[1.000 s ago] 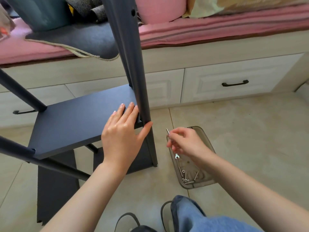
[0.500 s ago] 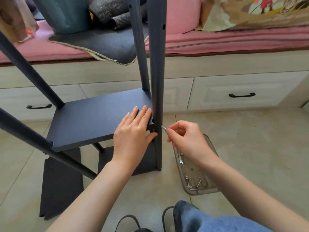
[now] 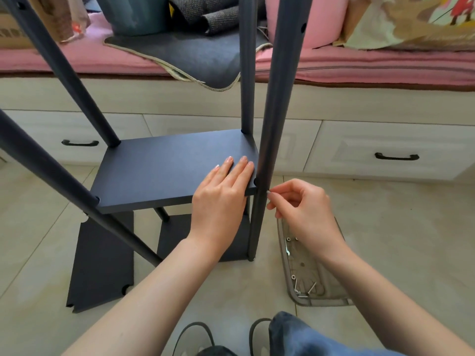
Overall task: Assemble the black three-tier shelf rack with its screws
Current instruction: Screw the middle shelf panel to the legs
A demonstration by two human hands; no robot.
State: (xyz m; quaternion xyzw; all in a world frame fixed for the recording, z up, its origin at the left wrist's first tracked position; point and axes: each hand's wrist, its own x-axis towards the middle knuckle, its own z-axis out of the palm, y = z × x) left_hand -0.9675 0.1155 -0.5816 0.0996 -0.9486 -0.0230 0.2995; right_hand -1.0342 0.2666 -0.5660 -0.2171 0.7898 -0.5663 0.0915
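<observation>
Since the earlier frames the right hand (image 3: 305,209) has closed the gap to the near right post (image 3: 270,140); its fingertips (image 3: 269,192) now sit against the post at shelf height, pinched together on something small, presumably a screw, though it is too hidden to confirm. Left hand (image 3: 221,196) lies flat on the shelf board (image 3: 164,165), fingers straight and together, tips just beside the post at 1 o'clock of the palm. Board sits level among four dark posts, roughly centre frame; the rack stands on the tiled floor (image 3: 385,227). A lower board (image 3: 231,242) shows beneath the left forearm. One loose board (image 3: 102,263) lies flat on the floor at 8 o'clock of the rack. A clear plastic tray (image 3: 318,286) rests on the floor at 5 o'clock of the rack, just under the right wrist, holding loose screws (image 3: 312,287) and small fittings. Behind, at 12 o'clock, a bench with white drawers (image 3: 385,152) carries a pink cushion (image 3: 359,65).
</observation>
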